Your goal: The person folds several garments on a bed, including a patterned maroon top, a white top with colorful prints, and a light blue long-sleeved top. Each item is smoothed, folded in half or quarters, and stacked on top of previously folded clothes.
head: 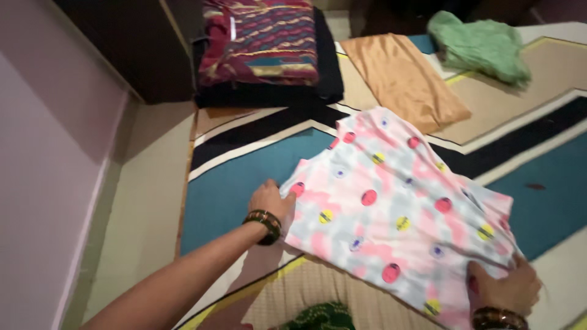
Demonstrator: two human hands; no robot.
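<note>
A pink, white and pale blue garment dotted with red and yellow spots lies spread on a patterned mat. My left hand, with dark bangles at the wrist, grips the garment's left edge. My right hand, also bangled, clutches bunched fabric at the garment's lower right corner. Both hands pinch the cloth, which is slightly wrinkled between them.
A stack of folded clothes with a maroon patterned piece on top sits at the mat's far end. Beyond the garment lie a tan folded cloth and a crumpled green cloth. A green patterned cloth peeks in at the bottom. A pale wall runs along the left.
</note>
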